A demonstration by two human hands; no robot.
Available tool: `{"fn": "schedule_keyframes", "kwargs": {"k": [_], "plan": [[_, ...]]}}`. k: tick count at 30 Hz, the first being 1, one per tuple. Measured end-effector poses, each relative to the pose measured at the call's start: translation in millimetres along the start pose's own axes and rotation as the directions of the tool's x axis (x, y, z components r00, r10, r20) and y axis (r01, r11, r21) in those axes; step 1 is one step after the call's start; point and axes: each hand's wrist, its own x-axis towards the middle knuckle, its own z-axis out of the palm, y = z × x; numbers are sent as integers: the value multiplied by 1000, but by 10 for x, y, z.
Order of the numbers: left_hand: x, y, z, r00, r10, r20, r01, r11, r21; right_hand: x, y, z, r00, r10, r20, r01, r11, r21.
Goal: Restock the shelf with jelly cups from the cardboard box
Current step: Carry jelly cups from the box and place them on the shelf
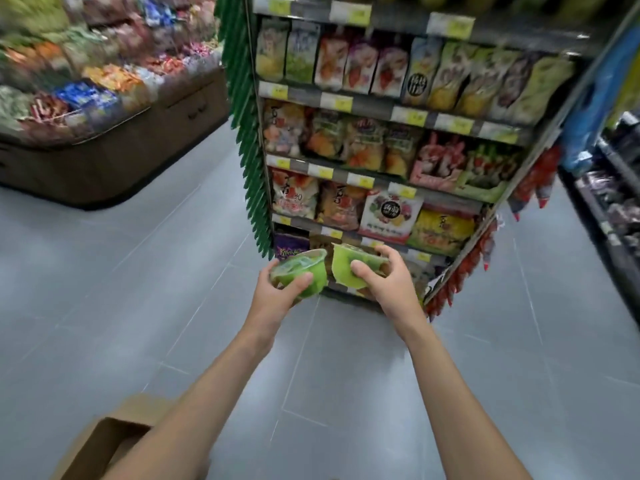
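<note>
Each of the hands held one green jelly cup: the left hand (277,289) gripped the left cup (304,271), and the right hand (384,282) gripped the right cup (349,268), near the bottom shelf (346,233). The cups tilted (both looked slippery), so one could drop on the floor (138,271).

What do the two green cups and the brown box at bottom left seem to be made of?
Left green translucent jelly cup and right green translucent jelly cup: probably thin glossy plastic, since light shows through the walls; the left one's top looks like sealed film. Brown open box: plain matte cardboard, judging by its flat tan flaps.
</note>
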Motion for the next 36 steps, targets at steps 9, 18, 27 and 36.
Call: {"fn": "schedule_keyframes", "kwargs": {"k": [9,18,27,36], "plan": [[732,1070,1134,965,214,153,-224,973,52,954,-922,-960,981,-196,-16,194,979,-66],[1628,2054,2198,861,396,320,-416,909,-5,1985,-1738,-1690,926,-357,-122,356,934,-34],[2371,3041,3228,734,516,441,-544,836,-74,2904,-2695,-2358,840,-485,-242,481,873,-82],[2922,3838,4184,539,659,525,-752,657,-54,3543,-3285,-3006,772,-565,-290,602,797,49]]}}
